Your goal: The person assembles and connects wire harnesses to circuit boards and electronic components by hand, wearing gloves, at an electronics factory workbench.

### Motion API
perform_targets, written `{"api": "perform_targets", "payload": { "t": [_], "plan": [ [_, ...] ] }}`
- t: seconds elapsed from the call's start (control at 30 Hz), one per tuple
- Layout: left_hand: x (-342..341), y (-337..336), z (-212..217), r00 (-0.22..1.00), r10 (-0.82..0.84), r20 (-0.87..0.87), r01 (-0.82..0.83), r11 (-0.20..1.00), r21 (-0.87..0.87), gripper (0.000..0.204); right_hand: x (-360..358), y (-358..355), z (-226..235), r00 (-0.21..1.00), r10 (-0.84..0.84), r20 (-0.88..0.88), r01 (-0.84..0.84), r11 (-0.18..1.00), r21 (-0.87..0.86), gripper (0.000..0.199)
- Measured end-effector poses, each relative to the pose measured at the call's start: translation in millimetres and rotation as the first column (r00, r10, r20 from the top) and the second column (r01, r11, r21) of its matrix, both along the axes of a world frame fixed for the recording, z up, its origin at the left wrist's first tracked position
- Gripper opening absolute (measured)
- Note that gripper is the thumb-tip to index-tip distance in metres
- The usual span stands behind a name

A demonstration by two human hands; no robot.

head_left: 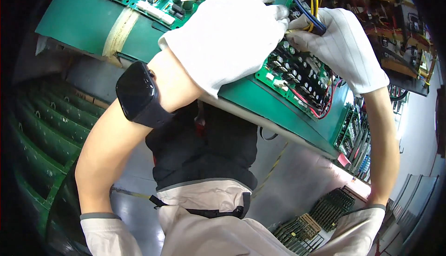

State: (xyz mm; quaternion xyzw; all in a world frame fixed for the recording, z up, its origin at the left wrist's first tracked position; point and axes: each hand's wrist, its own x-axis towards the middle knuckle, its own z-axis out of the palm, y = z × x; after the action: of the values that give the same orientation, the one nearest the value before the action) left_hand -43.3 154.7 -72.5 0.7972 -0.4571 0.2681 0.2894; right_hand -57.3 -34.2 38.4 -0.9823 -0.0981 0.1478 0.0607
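Observation:
Both my hands wear white gloves and meet over a green circuit board point(280, 83) with rows of black and silver components. My right hand point(341, 46) is closed round a bundle of blue and yellow wires point(314, 5) that loops up from between its thumb and fingers. Just left of it, my left hand point(237, 35) has its fingers curled together, the fingertips almost touching those of the right. Whatever the left fingertips pinch is hidden. Red and black wires point(320, 113) run along the board's near right edge.
Another green circuit board point(155, 10) with tall capacitors lies at the upper left of the green table point(76, 30). Wired assemblies on a rack point(399, 33) stand at the far right. Green slotted racks point(51, 130) are at the left, and board stacks point(332, 207) sit lower right.

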Motion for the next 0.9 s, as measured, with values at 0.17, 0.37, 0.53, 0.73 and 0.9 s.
{"api": "perform_targets", "payload": {
  "t": [0.17, 0.37, 0.53, 0.73, 0.9],
  "plan": [
    [0.9, 0.5, 5.4, 0.999, -0.034, -0.023, 0.037, 0.989, 0.145, 0.024, -2.6, -4.4, -3.5, 0.997, 0.069, 0.021, -0.068, 0.997, -0.029, 0.016],
    [0.5, 0.2, 8.4, 0.998, -0.061, -0.033, 0.065, 0.989, 0.135, 0.020, -6.9, -18.3, -14.8, 0.920, 0.315, 0.234, -0.258, 0.935, -0.243, 0.017],
    [-0.6, -1.4, 9.0, 0.999, -0.036, -0.034, 0.042, 0.984, 0.175, 0.019, -6.4, -15.0, -15.5, 0.919, 0.325, 0.224, -0.305, 0.945, -0.117, 0.016],
    [-1.3, -1.6, 14.6, 0.999, -0.033, -0.031, 0.038, 0.983, 0.181, 0.018, -7.5, -20.5, -16.0, 0.870, 0.412, 0.271, -0.392, 0.911, -0.125, 0.016],
    [0.4, -8.8, 16.9, 0.998, -0.053, -0.019, 0.055, 0.985, 0.162, 0.023, -2.7, -21.9, 12.2, 0.974, 0.067, 0.217, -0.080, 0.995, 0.055, 0.018]
  ]
}}
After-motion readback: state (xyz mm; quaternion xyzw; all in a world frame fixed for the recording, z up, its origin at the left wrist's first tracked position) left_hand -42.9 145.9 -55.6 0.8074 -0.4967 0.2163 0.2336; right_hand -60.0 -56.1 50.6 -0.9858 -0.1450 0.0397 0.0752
